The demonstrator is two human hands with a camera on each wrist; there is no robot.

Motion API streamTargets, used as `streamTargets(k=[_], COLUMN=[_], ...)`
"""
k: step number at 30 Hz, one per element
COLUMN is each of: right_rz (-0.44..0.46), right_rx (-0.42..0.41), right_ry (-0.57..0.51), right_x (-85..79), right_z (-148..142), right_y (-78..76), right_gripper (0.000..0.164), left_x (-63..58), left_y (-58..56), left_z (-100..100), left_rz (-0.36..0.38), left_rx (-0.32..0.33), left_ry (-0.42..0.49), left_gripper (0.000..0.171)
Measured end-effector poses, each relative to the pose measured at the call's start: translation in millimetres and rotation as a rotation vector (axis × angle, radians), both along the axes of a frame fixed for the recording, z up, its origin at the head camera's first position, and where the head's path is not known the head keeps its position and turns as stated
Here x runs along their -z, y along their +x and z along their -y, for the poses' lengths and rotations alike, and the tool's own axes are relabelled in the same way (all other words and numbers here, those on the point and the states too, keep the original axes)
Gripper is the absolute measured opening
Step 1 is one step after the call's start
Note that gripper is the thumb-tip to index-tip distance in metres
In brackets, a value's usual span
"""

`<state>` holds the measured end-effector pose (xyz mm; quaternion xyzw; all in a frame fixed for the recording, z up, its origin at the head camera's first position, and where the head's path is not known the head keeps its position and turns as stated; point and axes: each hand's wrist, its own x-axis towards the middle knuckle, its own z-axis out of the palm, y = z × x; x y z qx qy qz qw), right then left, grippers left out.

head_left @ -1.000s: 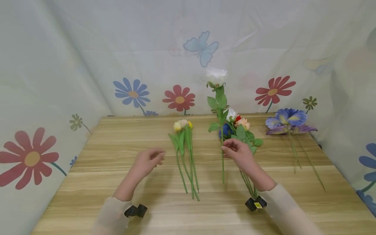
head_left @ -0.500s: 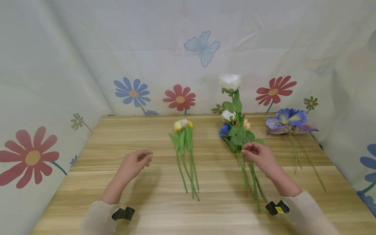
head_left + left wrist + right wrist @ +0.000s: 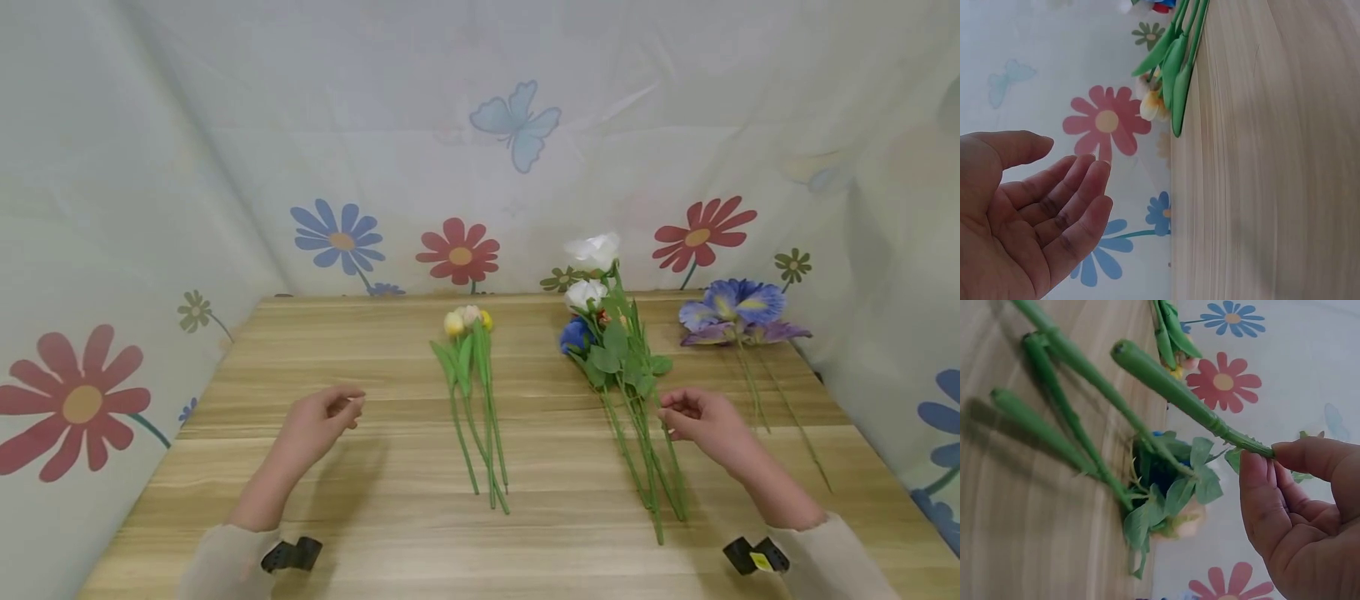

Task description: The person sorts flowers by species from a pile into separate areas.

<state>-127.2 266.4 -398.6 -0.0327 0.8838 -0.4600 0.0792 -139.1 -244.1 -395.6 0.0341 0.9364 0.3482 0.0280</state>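
Observation:
My right hand [image 3: 701,423] pinches the green stem [image 3: 1175,397] of a white rose [image 3: 595,252] between thumb and fingertips. The rose leans left over a bunch of flowers on the table, its bloom past the far edge in the head view. That bunch has another white rose [image 3: 585,294], a blue rose [image 3: 576,335] and leafy green stems [image 3: 641,442]; its red and peach blooms are mostly hidden. Over the left part of the table my left hand [image 3: 313,427] hovers with relaxed fingers, holding nothing. Several tulips [image 3: 465,320], yellow and pale pink, lie between the hands.
Blue and purple irises [image 3: 738,305] lie at the right back of the wooden table [image 3: 360,358], stems toward me. A pale curtain [image 3: 390,150] printed with flowers and a butterfly hangs behind the table and along both sides.
My right hand has carried the white rose from near the tulips rightward and lowered it onto the bunch of roses. My left hand has drawn back to the left, away from the tulips.

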Motion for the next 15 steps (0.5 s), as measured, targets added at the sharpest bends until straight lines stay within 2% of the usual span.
streamTargets(k=[7, 15], right_rz=[0.049, 0.079], right_rx=[0.009, 0.010], right_ry=[0.055, 0.081], right_x=[9.1, 27.9], right_z=[-13, -19], right_y=[3.6, 2.8], right_gripper=[0.031, 0.030], left_x=[0.4, 0.1], left_y=[2.2, 3.1], left_z=[11, 18], left_rz=[-0.005, -0.018], left_rx=[-0.019, -0.035], left_ry=[-0.007, -0.014], left_gripper=[0.042, 0.043])
